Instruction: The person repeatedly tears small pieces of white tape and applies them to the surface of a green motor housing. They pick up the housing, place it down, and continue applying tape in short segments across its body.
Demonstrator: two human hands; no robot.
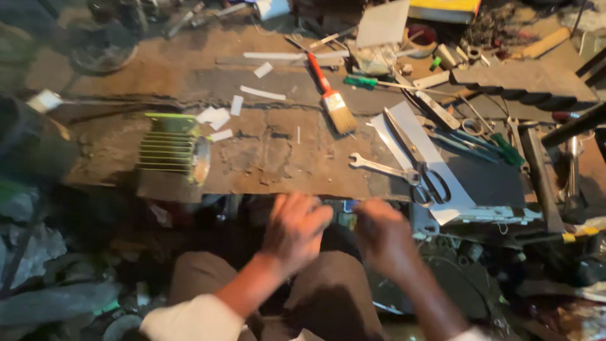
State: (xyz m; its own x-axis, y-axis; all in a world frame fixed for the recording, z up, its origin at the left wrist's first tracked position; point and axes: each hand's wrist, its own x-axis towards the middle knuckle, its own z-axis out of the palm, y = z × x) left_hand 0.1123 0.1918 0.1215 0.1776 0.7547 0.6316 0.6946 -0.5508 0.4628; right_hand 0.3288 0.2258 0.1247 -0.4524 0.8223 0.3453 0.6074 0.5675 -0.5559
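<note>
Wrench (384, 168): on the counter (265, 158), just beyond your right hand (384, 237).
Hands: your left hand (295, 228) is beside the right, both blurred; grip unclear.

Few items only. Yellow flat box/package (444, 9), top edge, far beyond the fingers of the right hand (383, 237), partly cut off by frame. Paintbrush (330, 93) w/ red handle has a small pale label on its ferrule, well ahead of left hand (295, 228) fingertips. No screens or signs visible. Other white bits on bench too blurred to tell if labels.
</note>
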